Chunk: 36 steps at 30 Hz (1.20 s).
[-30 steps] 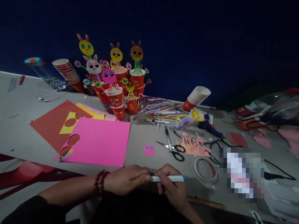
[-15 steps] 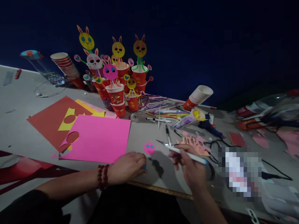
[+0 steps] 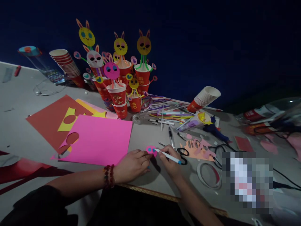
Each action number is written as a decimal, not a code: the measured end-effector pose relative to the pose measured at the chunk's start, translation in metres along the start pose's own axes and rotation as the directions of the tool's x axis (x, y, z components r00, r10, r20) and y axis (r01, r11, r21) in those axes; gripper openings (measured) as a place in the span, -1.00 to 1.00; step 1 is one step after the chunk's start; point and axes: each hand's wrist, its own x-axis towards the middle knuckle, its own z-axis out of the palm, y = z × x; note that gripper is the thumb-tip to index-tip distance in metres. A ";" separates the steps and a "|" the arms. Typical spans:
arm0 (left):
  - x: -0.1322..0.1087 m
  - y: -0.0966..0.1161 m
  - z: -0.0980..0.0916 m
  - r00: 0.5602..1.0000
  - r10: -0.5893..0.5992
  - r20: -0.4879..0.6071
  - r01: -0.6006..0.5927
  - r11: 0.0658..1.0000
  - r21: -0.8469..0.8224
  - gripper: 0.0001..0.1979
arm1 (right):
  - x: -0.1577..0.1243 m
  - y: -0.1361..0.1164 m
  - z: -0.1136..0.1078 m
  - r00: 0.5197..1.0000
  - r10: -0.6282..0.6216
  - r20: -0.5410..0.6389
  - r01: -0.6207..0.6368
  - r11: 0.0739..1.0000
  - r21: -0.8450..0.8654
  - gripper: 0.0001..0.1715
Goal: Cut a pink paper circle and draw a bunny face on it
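Note:
My right hand (image 3: 171, 161) grips a white marker (image 3: 168, 156) with a blue back end. Its tip points down onto a small pink paper disc (image 3: 149, 148) with two blue eyes, close to the right eye. The fingertips of my left hand (image 3: 135, 164) press the disc's lower left edge against the table. A bit of blue, apparently the marker cap (image 3: 148, 168), shows under its curled fingers; most of it is hidden. Scissors (image 3: 182, 153) with black handles lie just behind my right hand, their blades partly covered.
Pink sheets (image 3: 103, 141) and brown paper (image 3: 49, 121) lie left. Red cups with paper rabbit faces (image 3: 117, 94) stand behind. Pipe cleaners (image 3: 164, 110), a leaning cup stack (image 3: 204, 98), a pen (image 3: 171, 135), orange scraps (image 3: 197, 149) and a tape roll (image 3: 208, 175) are to the right.
My right hand has moved left, bringing the marker tip from above the table onto the pink disc. My left fingers have shifted onto the disc's edge. The scissors and tape roll are now uncovered.

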 end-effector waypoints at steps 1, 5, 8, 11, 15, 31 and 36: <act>0.000 0.000 0.000 1.000 -0.002 0.001 0.002 1.000 -0.009 -0.85 | 0.000 0.001 0.001 1.000 -0.007 -0.023 0.006 1.000 -0.019 -0.77; 0.001 0.000 -0.002 1.000 -0.011 0.008 0.011 1.000 -0.016 -0.87 | 0.000 0.003 0.001 0.999 -0.020 -0.029 0.019 0.999 -0.031 -0.76; 0.001 0.000 -0.004 1.000 -0.017 0.019 0.017 1.000 -0.020 -0.87 | 0.000 0.002 0.001 1.000 -0.028 -0.008 0.028 0.999 -0.033 -0.76; 0.002 0.000 -0.005 1.000 -0.020 0.014 0.020 0.999 -0.026 -0.87 | 0.000 0.002 0.001 1.000 -0.027 0.008 0.027 0.999 -0.032 -0.77; 0.002 0.000 -0.005 1.000 -0.017 0.006 0.017 0.999 -0.030 -0.87 | 0.001 0.001 0.001 1.000 -0.022 0.010 0.022 0.999 -0.049 -0.79; 0.001 0.001 -0.004 0.999 -0.038 0.010 0.038 0.998 -0.056 -0.87 | 0.000 0.004 0.002 1.000 -0.004 0.020 0.005 0.998 -0.056 -0.79; 0.002 0.001 -0.004 0.999 -0.039 0.016 0.039 0.998 -0.046 -0.87 | -0.001 0.004 0.002 0.999 0.005 0.035 -0.003 0.998 -0.062 -0.79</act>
